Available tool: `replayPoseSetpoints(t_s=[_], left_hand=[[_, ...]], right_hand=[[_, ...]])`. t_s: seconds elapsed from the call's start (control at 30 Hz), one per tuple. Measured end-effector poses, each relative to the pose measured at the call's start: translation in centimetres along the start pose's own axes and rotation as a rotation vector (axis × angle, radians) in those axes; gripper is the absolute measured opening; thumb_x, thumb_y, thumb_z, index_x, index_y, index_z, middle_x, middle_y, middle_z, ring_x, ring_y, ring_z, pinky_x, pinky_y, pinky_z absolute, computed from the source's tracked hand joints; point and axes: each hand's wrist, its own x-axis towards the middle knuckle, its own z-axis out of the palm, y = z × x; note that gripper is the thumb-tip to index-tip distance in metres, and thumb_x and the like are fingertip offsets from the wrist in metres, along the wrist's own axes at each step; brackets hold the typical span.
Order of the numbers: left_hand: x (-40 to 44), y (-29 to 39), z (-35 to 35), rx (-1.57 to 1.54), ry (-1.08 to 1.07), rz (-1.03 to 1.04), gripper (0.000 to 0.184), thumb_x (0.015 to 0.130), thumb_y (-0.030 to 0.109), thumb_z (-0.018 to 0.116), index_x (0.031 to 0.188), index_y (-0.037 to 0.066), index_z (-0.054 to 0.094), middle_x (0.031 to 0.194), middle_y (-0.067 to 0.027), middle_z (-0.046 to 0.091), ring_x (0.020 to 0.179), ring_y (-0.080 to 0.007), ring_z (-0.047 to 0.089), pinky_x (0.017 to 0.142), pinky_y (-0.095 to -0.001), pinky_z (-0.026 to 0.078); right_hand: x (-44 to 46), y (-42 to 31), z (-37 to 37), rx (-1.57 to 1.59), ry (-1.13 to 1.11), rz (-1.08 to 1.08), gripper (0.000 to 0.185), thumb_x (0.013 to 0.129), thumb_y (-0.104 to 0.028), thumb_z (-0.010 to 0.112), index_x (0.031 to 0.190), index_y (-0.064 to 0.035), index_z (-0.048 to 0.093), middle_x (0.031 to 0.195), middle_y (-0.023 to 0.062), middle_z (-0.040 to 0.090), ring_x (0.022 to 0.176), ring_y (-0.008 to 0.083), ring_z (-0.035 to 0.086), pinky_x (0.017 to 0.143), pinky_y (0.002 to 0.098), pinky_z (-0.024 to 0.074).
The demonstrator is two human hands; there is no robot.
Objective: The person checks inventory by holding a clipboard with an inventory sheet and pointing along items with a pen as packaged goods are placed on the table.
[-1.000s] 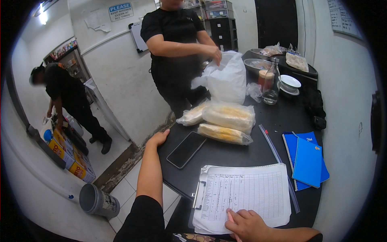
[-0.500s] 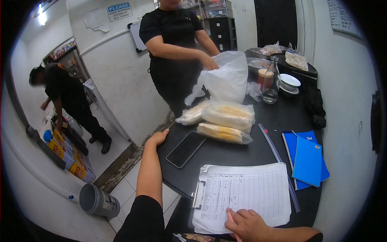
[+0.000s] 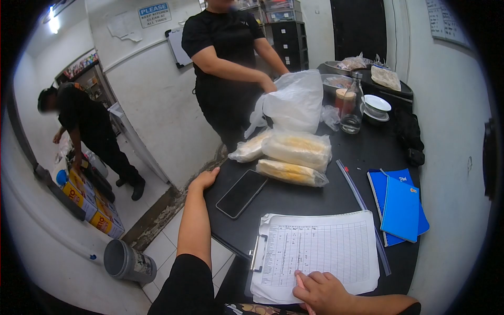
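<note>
Clipboard (image 3: 256, 253), loaded with printed sheets (image 3: 338, 252): lies flat on the near part of the table (image 3: 315, 202), seemingly for easy reach. Runs its long axis left to right, clip end to the left. In the right hand (image 3: 324, 294), holds a pink pen (image 3: 301, 285) clamped in the grip, slanting away and slightly left over the sheets. With the left hand (image 3: 206, 179), rests at the table's edge near the phone (image 3: 242, 193), perhaps for support; cannot tell that grip apart or together.

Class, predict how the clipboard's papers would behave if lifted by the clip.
The papers would probably sag at their free edges, since the metal clip grips just one side. They may also fan apart: the stack's edges look uneven.
</note>
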Motion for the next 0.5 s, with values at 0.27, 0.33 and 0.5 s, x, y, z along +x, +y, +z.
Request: replayPoseSetpoints(t_s=[0.27,0.33,0.5], left_hand=[[-0.56,0.43,-0.18,-0.002,0.002,-0.001,0.075,0.089,0.06,0.029,0.117,-0.005,0.055,0.127,-0.0253,0.048,0.124,-0.0363,0.041,0.104,-0.0395,0.029],[-0.56,0.42,-0.17,-0.002,0.004,-0.004,0.075,0.089,0.06,0.029,0.117,-0.005,0.055,0.127,-0.0254,0.048,0.124,-0.0364,0.041,0.104,-0.0395,0.029],[0.0,0.06,-0.02,0.006,0.001,0.011,0.075,0.089,0.06,0.029,0.118,-0.005,0.055,0.127,-0.0255,0.048,0.125,-0.0365,0.04,0.104,-0.0396,0.029]], right_hand=[[0.02,0.04,0.01,0.009,0.004,0.0,0.03,0.069,-0.019,0.058,0.094,-0.0045,0.051,0.118,0.0227,0.053,0.087,0.0275,0.053,0.069,0.0362,0.043],[0.02,0.04,0.0,0.011,0.007,0.001,0.029,0.069,-0.019,0.057,0.094,-0.0046,0.051,0.118,0.0226,0.053,0.087,0.0274,0.053,0.069,0.0362,0.043],[0.02,0.06,0.01,0.011,0.01,0.0,0.028,0.07,-0.019,0.057,0.094,-0.0046,0.051,0.117,0.0226,0.053,0.087,0.0273,0.053,0.069,0.0362,0.0431]])
